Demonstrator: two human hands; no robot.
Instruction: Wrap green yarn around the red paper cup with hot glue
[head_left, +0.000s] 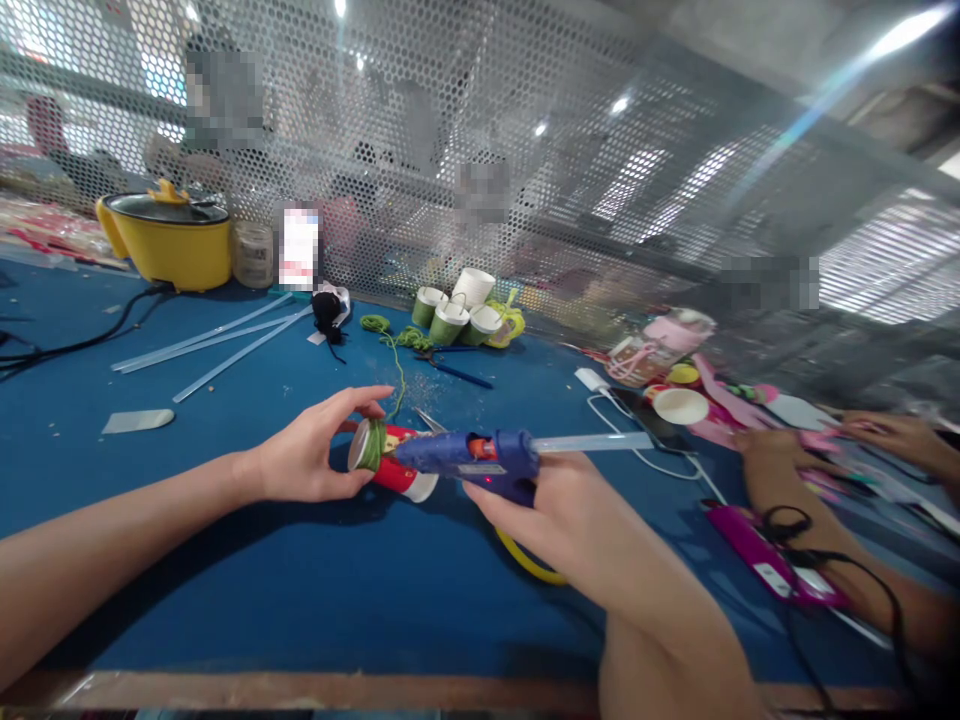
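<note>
Red paper cup (397,474) lies on its side, tilted, in front of the person near the middle of the blue table top (247,590); cannot tell whether it touches the surface; green yarn (373,447) circles the end nearer the left hand (311,450) in a soft, fuzzy band; the glossy red wall beyond is bare up to the white far end, so the winding looks early, with most of the side left to cover.

Left hand pinches the yarned end between thumb and curled fingers; right hand (566,510) is wrapped round the handle of a blue glue gun (457,455), its fingers partly hidden; the nozzle points at the yarn's edge, contact unclear; a translucent glue stick (592,442) juts from the gun's rear.

One thin strand runs from the cup to a loose, kinked green yarn heap (412,338); behind it, a cluster of green-sided cups (448,324) with pale round ends, seemingly finished pieces, a plain white cup (475,284) above them; blue-handled pliers (461,375) lie nearby.

Farther left, smooth clear sticks (240,350), a matted black bundle (328,310) and a rounded yellow pot (180,250); at right, a co-worker's arm beside a shiny purple power strip (772,560); perforated metal screen (420,150) behind all.
</note>
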